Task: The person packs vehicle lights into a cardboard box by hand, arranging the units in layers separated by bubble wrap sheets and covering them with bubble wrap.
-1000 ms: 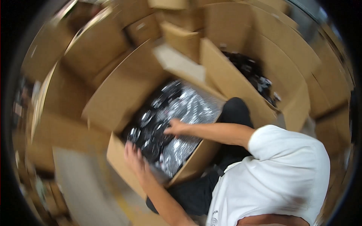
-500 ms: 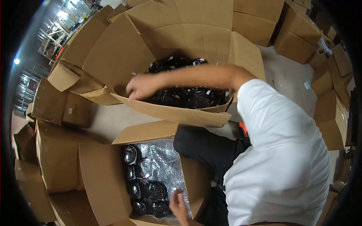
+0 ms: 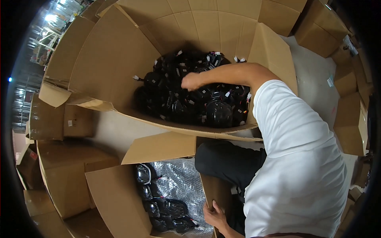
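Observation:
My right hand (image 3: 191, 81) is over a heap of glossy black rounded parts (image 3: 219, 114) with thin wires and white plugs. They fill the bottom of a large open cardboard box (image 3: 222, 35). Its fingers are curled closed; whether they pinch one of the parts is hidden. Lower in the view, my left hand (image 3: 214, 216) grips the near wall (image 3: 216, 189) of a smaller cardboard box. Inside that box, similar black parts in clear wrap (image 3: 176, 208) lie in rows beside a sheet of bubble wrap (image 3: 180, 178).
A raised flap (image 3: 160, 148) of the smaller box leans toward the large one. My leg in black trousers (image 3: 228, 158) is against the smaller box. More cardboard boxes (image 3: 73, 174) stand to the left and others (image 3: 321, 33) at the upper right. Pale floor (image 3: 115, 127) shows between them.
My right hand has moved from the large box's left edge to over the middle of the heap. My left hand has gone from above the bubble wrap to the box wall. The view has shifted slightly.

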### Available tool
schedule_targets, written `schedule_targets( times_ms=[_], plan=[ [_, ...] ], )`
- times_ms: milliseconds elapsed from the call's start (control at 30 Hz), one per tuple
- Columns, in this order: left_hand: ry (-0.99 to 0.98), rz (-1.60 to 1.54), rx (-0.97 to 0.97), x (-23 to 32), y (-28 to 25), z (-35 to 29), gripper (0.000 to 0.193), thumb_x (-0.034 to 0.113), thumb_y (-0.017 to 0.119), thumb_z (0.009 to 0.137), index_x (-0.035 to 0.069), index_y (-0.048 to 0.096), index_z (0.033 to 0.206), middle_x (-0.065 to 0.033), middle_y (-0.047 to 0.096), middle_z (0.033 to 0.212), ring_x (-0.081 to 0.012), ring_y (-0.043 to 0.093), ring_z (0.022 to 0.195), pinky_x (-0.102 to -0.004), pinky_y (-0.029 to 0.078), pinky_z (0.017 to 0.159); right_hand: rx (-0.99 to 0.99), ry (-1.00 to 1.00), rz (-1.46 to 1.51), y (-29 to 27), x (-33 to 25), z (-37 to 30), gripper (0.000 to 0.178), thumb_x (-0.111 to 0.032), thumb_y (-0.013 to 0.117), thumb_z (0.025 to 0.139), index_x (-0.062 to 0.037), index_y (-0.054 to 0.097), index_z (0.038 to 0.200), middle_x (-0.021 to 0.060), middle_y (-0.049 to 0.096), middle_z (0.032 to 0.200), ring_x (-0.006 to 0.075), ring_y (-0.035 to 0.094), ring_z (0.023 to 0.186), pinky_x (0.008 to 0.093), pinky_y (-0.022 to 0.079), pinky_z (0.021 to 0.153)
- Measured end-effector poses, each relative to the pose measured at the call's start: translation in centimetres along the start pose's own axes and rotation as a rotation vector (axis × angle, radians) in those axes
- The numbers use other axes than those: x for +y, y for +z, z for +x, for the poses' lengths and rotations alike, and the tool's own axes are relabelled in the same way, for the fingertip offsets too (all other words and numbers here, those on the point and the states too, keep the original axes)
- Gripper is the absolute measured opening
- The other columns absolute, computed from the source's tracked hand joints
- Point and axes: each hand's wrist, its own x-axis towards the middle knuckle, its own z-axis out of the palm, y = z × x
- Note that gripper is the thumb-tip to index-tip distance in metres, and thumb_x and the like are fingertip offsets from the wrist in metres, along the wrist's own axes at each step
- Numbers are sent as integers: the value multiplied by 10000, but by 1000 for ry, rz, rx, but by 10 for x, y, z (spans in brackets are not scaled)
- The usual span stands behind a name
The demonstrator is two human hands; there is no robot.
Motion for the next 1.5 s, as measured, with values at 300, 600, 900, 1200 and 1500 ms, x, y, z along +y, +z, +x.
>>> schedule_targets(
  times_ms=[300,600,900,1200,1500],
  plan=[
    [-64,18,-27,14,-1,4,371,342,712,904,24,697,1095,-145,680,750,-315,646,606,-405,487,573,122,-42,-131,76,9,-4,208,-151,619,800,-34,624,973,172,625,1073,356,605,1055,444,493,908],
    [-100,17,-39,19,-4,5,353,339,719,898,43,704,1089,-136,703,800,-294,655,613,-394,498,583,319,-301,295,21,-23,-5,509,-107,658,789,-19,492,1262,212,550,1189,397,569,1110,485,487,946],
    [-101,27,24,3,-1,-4,333,326,731,883,73,693,1096,-147,722,921,-354,692,746,-418,534,656,44,-762,-294,-27,-76,60,533,-189,760,773,-51,557,1247,187,566,1207,362,598,1098,473,520,902],
    [-159,103,-1,15,-10,2,337,373,722,890,120,691,1110,-110,720,938,-320,705,786,-409,540,672,114,-633,-6,-45,-50,-3,470,-41,732,669,-79,601,1119,177,567,1152,382,584,1075,470,507,884],
    [-102,115,-15,18,-15,-3,368,331,724,885,60,691,1131,-157,723,1026,-332,708,893,-432,555,731,663,-340,656,-183,-14,-57,427,-87,777,803,-10,626,1196,118,689,1105,236,642,1013,360,525,889]
  ],
)
